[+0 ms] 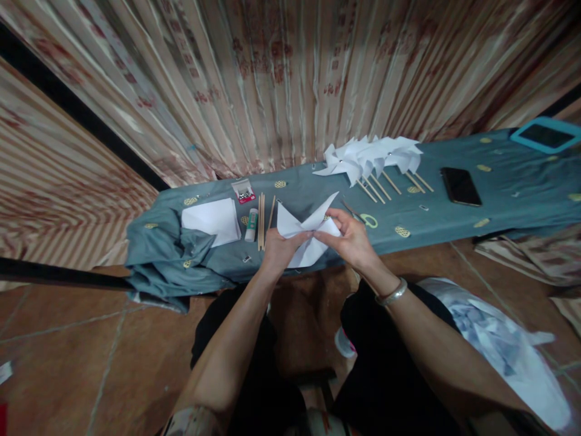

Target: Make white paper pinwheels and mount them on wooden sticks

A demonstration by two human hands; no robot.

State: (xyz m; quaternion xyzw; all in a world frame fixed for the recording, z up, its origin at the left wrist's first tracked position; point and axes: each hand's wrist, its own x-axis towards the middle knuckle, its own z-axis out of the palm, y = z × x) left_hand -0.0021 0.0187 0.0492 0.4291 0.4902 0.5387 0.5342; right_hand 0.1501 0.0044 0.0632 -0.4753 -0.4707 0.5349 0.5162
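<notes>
A white paper pinwheel [303, 259] is held between my hands above the table's near edge, its pointed blades sticking up. My left hand [282, 245] grips its left side, the thumb pressed near the centre. On the other side my right hand [349, 237] pinches the paper, its thumb meeting the left one at the middle. Green-handled scissors [370, 220] lie just beyond my right hand. Left of the paper are several thin wooden sticks [261, 221] and a glue stick [251, 225]. A small red box [244, 191] holds shiny pins or tacks.
Finished white pinwheels [376, 154] on sticks lie in a row at the back. A stack of white paper [211, 221] is on the left. A phone [461, 186] and a blue-framed tablet [547, 134] lie rightward on the cloth. A plastic bag [503, 345] of scraps stands on the floor.
</notes>
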